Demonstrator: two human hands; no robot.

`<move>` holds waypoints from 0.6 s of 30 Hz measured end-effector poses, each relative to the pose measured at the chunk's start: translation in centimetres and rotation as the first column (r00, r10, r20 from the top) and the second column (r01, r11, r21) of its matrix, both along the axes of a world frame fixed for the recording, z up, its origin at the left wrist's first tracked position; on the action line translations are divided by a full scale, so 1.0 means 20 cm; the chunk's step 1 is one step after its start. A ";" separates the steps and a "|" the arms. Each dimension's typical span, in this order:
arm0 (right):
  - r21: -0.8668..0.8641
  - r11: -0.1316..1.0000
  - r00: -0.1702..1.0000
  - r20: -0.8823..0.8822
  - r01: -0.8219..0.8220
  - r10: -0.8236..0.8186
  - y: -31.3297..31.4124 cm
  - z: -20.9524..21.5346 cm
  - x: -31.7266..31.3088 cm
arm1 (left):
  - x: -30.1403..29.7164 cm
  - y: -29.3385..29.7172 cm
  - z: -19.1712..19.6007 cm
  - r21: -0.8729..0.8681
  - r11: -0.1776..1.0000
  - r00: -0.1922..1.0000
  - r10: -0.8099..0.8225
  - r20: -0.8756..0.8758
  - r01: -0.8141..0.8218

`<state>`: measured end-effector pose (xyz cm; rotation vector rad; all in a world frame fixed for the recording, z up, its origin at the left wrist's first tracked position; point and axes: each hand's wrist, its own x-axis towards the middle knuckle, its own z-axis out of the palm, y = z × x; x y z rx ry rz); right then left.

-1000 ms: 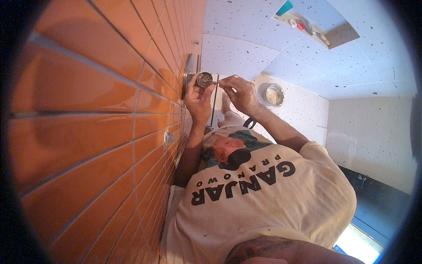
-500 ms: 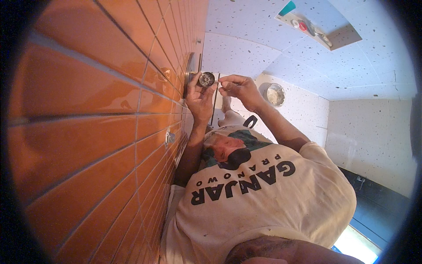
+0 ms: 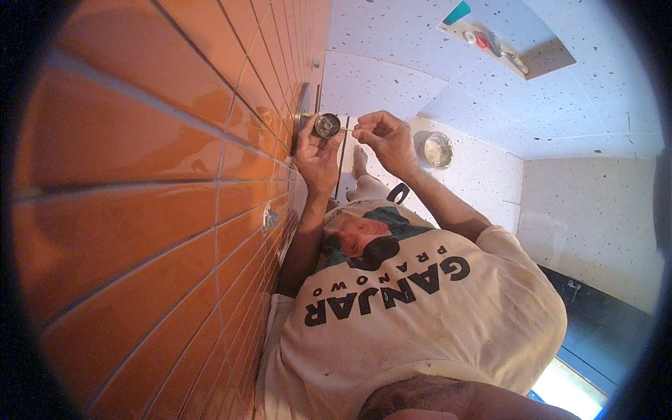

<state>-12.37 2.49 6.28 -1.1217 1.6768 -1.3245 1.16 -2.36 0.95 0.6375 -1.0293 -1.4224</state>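
A round, dark metal fitting (image 3: 327, 126), like a tap handle with its hollow underside showing, is gripped in the fingers of my left hand (image 3: 318, 166). It sits right beside a round metal plate (image 3: 302, 112) on the orange tiled wall; I cannot tell whether the two touch. My right hand (image 3: 389, 143) pinches a thin, light metal rod (image 3: 348, 129), perhaps a hex key. The rod points at the fitting's right side. Whether its tip is inside the fitting is too small to see.
The orange tiled wall (image 3: 140, 133) rises close on my left, with a small metal fitting (image 3: 270, 218) sticking out. A round bucket (image 3: 439, 150) with pale contents stands to the right. Tools lie in a recessed niche (image 3: 549, 59) in the speckled wall.
My right hand has moved slightly right, away from the fitting, and more of the rod shows. The left hand and the fitting have hardly moved.
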 end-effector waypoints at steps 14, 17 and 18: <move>-0.317 0.932 0.879 -0.476 -0.175 0.003 0.01 -0.07 0.00 | -0.01 0.00 -0.02 0.053 0.999 1.000 0.009 0.017 -0.010; -0.155 0.981 0.966 -0.249 -0.116 0.075 0.02 -0.06 0.01 | -0.01 -0.01 -0.03 0.070 0.998 1.000 -0.001 0.010 0.000; -0.080 0.989 0.976 -0.186 -0.127 0.110 0.03 -0.04 0.02 | -0.02 0.00 -0.03 0.079 0.997 1.000 -0.007 -0.001 0.007</move>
